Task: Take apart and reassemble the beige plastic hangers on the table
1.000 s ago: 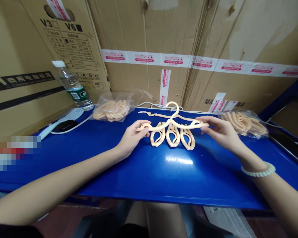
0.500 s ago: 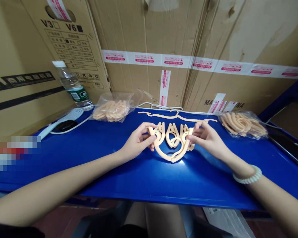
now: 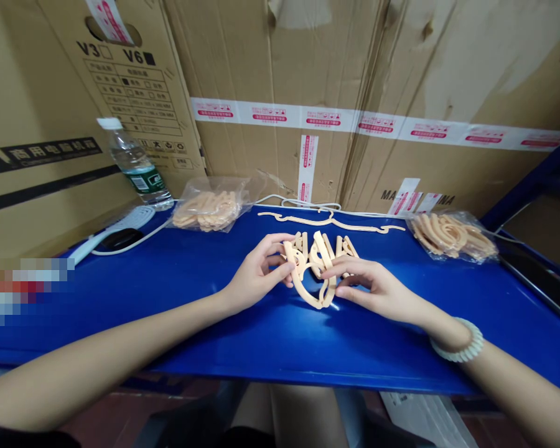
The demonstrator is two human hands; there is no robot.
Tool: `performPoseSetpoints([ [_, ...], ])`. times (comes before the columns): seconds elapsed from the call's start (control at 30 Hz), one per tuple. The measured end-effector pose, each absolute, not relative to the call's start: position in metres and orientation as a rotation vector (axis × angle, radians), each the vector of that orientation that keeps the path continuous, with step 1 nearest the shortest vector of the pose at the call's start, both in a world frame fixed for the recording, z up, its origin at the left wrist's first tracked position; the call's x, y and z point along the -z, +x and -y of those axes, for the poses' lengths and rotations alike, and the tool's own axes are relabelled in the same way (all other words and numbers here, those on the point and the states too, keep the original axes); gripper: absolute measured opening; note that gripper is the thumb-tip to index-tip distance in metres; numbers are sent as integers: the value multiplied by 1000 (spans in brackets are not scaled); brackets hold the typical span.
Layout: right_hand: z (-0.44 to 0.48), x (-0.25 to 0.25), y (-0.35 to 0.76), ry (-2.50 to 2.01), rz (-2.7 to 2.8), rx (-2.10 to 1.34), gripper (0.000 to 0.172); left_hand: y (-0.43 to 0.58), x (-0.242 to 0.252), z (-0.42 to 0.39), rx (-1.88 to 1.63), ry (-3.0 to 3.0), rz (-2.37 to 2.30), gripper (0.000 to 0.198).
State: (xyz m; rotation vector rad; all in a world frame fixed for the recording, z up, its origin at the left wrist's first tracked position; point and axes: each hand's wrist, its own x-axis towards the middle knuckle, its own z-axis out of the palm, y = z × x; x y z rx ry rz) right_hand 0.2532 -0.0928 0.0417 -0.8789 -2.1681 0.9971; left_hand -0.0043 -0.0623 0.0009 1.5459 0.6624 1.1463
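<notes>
A peach plastic hanger with clips [image 3: 315, 267] is folded up between my two hands at the middle of the blue table [image 3: 242, 323]. My left hand [image 3: 256, 277] pinches its left side, fingers closed round the arm. My right hand [image 3: 371, 287] grips the right side and lower curve, thumb and fingers pressed on the plastic. The clips stick up behind my fingers. A second, flat hanger piece [image 3: 329, 223] lies farther back on the table.
Two clear bags of peach parts lie at the back left [image 3: 210, 208] and back right [image 3: 452, 235]. A water bottle [image 3: 133, 165], a white handled device [image 3: 116, 227] and a cable sit at the left. Cardboard boxes [image 3: 308, 93] wall the back.
The hanger, first held spread wide by its ends, has been turned over and folded inward. Both hands came together toward the middle, the right one sliding left and lower.
</notes>
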Motion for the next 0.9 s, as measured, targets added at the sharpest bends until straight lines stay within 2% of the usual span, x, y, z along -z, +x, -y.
performPoseSetpoints([
  [0.13,91,-39,258,-958,2148,-921,32,-5,2,61,-1200,1510,-603,64],
  [0.43,85,-32,261,-970,2052,-947,39,-12,5,63,-1078,1733,-500,43],
  [0.63,86,-33,260,-1003,2030,-881,38,-13,5,64,-1022,1773,-425,55],
  [0.9,88,-33,261,-985,2093,-936,42,-12,6,62,-933,1737,-379,61],
])
